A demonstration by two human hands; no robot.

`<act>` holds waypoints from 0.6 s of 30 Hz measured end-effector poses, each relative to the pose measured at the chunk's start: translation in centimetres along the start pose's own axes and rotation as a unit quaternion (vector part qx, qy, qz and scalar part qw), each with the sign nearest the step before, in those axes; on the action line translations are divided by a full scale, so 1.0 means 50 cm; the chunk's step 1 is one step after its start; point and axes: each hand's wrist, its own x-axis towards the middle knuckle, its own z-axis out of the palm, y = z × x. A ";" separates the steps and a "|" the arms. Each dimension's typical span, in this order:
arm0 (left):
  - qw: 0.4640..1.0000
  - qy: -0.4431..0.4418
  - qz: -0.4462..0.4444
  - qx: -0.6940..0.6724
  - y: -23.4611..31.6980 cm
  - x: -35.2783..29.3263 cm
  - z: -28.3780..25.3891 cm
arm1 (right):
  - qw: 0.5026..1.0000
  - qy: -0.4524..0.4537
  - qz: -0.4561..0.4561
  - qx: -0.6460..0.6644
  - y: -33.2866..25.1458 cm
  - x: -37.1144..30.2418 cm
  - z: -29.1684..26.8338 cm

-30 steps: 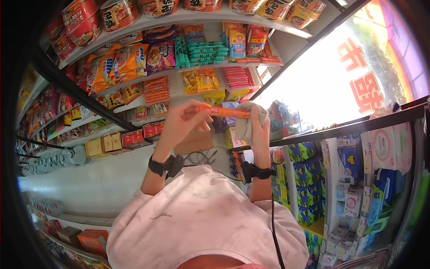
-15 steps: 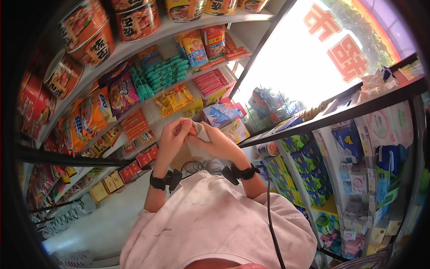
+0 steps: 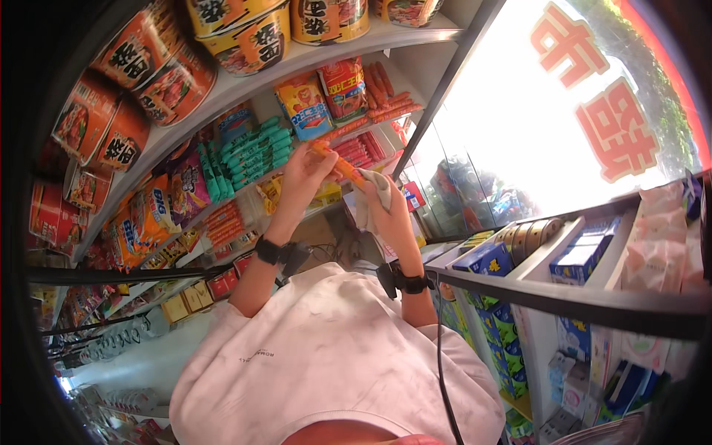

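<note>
An orange wrapped sausage stick [image 3: 345, 169] is held slanting between my hands, in front of the snack shelves. My left hand [image 3: 302, 176] is closed on its upper left end, with fingers and thumb pinching it. My right hand [image 3: 390, 211] is wrapped round a pale grey cloth [image 3: 381, 190], and the cloth covers the sausage's lower right end. The right fingers are partly hidden behind the cloth. Behind my hands lie red sausage sticks [image 3: 361, 152] in a box, and more orange sausages [image 3: 380, 87] stand and lie on the shelf above.
Instant noodle tubs [image 3: 252, 46] line the top shelf. Below stand snack bags [image 3: 152, 215], teal-wrapped sticks [image 3: 256, 159] and a yellow-blue bag [image 3: 304, 105]. A counter [image 3: 534, 271] with rolls of tape [image 3: 532, 239] and boxes is at the right, beside a bright window. A black cable [image 3: 440, 356] hangs by my right arm.
Both hands have risen toward the upper shelf and moved apart, baring the orange sausage between them. The cloth shows more fully at my right hand. The view has shifted and turned.
</note>
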 end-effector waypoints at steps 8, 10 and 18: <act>0.998 0.008 -0.064 0.015 -0.080 0.129 0.022 | 0.989 0.088 0.022 0.120 0.084 0.109 -0.091; 0.984 -0.044 -0.039 0.170 -0.087 0.141 0.006 | 0.980 0.110 0.064 0.150 0.101 0.132 -0.107; 0.982 0.018 0.015 0.188 -0.096 0.189 0.022 | 0.949 0.240 0.003 0.204 0.100 0.266 -0.127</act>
